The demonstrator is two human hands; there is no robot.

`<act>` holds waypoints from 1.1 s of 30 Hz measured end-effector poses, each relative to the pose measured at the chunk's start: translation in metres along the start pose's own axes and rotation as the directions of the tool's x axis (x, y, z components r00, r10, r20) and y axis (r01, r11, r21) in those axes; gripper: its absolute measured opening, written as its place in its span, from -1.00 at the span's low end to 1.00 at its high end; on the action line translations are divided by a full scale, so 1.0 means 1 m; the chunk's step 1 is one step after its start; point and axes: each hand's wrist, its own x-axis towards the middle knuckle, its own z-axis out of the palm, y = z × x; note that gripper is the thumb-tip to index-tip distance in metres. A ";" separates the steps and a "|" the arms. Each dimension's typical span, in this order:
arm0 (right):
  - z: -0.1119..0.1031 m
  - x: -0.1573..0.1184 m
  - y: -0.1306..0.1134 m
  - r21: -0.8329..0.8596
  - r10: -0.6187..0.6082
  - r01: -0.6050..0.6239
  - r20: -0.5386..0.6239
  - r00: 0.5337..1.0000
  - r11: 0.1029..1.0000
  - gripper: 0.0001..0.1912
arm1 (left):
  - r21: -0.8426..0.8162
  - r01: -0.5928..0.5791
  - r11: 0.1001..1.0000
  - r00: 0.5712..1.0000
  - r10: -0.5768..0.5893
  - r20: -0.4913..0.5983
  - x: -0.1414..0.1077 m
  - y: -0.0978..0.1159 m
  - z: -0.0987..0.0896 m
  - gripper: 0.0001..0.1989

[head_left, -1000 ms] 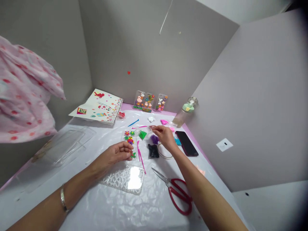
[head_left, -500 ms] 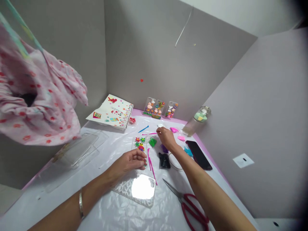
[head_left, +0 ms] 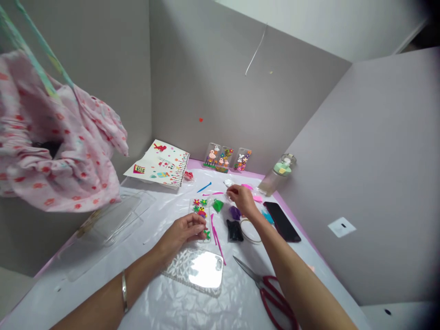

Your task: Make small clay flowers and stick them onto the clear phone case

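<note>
My left hand (head_left: pixel 187 230) is closed with curled fingers over the lower part of a clear phone case (head_left: pixel 193 222) decorated with small clay flowers and a colourful figure. Whatever those fingers may hold is hidden. Farther off, my right hand (head_left: pixel 241 200) has its fingertips pinched together beside a small white clay packet (head_left: pixel 228 183); I cannot make out anything between them. Around it lie green clay (head_left: pixel 217 206), purple clay (head_left: pixel 235 212), a black clay packet (head_left: pixel 235 230) and a bangle (head_left: pixel 250 231). Under my left wrist rests a textured clear case (head_left: pixel 197 270) reflecting bright light.
Red-handled scissors (head_left: pixel 271 293) lie near my right forearm, and a dark phone (head_left: pixel 282 222) by the right edge. Pink modelling tools (head_left: pixel 216 233) and a blue one (head_left: pixel 204 187) sit mid-table. A bottle (head_left: pixel 275 176) stands back right; clear trays (head_left: pixel 113 220) lie left.
My right hand has shifted slightly nearer to me, uncovering more of the white clay packet. My left hand has barely moved; a green flower now shows below its fingers. The view has tilted a little.
</note>
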 end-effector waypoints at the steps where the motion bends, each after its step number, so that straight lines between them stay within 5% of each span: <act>1: -0.001 -0.005 0.002 0.028 0.014 -0.013 -0.010 1.000 1.000 -0.83 | -0.001 0.003 1.000 1.000 -0.003 -0.005 0.000 0.001 0.000 -0.71; 11: -0.013 -0.041 0.020 0.147 0.090 -0.084 -0.033 0.995 0.986 -0.74 | -0.005 0.028 1.000 1.000 -0.028 0.009 0.001 -0.004 0.001 -0.71; 18: -0.017 -0.070 -0.006 0.169 -0.036 0.008 0.163 0.986 0.986 -0.82 | 0.010 0.039 0.999 0.999 -0.039 0.036 -0.002 -0.005 0.003 -0.73; 23: -0.018 -0.087 -0.031 0.224 -0.057 0.025 0.139 0.989 0.974 -0.81 | 0.003 0.048 0.999 0.999 -0.048 -0.011 -0.002 -0.004 0.006 -0.68; 29: -0.014 -0.102 -0.061 0.610 -0.150 -0.094 0.337 0.929 0.787 -0.82 | 0.016 0.059 0.998 0.998 -0.059 -0.010 -0.001 -0.004 0.006 -0.65; 33: -0.003 -0.105 -0.065 0.714 -0.237 -0.168 0.431 0.870 0.680 -0.85 | 0.057 0.036 0.998 0.999 -0.038 0.025 0.000 -0.007 0.002 -0.66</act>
